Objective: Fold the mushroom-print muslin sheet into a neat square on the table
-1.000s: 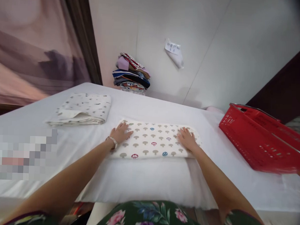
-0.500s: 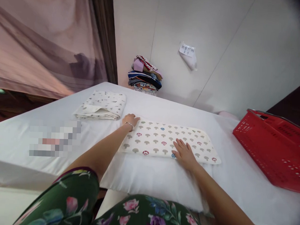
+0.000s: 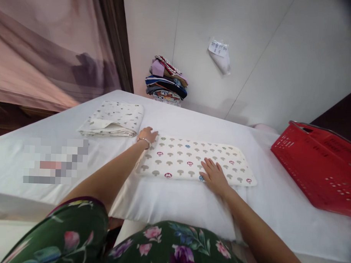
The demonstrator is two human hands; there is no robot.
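The folded mushroom-print cloth [image 3: 188,160] lies flat on the white-covered desk [image 3: 199,122], straight in front of you and a little back from the near edge. Its long side runs left to right.

Your right grip [image 3: 215,177] rests palm down on the cloth's near edge, right of the middle. The fingers are spread and stretched out, so it is wide open and has hold of nothing; it only presses on the fabric.

Your left grip [image 3: 148,134] sits at the cloth's far left corner, with a bracelet [image 3: 143,140] on the wrist. Its fingers are loosely bent over the corner, and you cannot tell whether they pinch the edge or just lie on it.

Just past that left grip, further left and back, lies a second folded cloth [image 3: 114,118], pale with small specks, apart from the first.

At the back of the desk, against the wall, stands a stack of clothes [image 3: 166,80] in mixed colours. A paper note [image 3: 218,48] hangs on the wall to its right.

A red basket [image 3: 318,167] lies tipped on the desk's right end, well apart from the mushroom-print cloth.

A pinkish curtain [image 3: 51,46] fills the left background.
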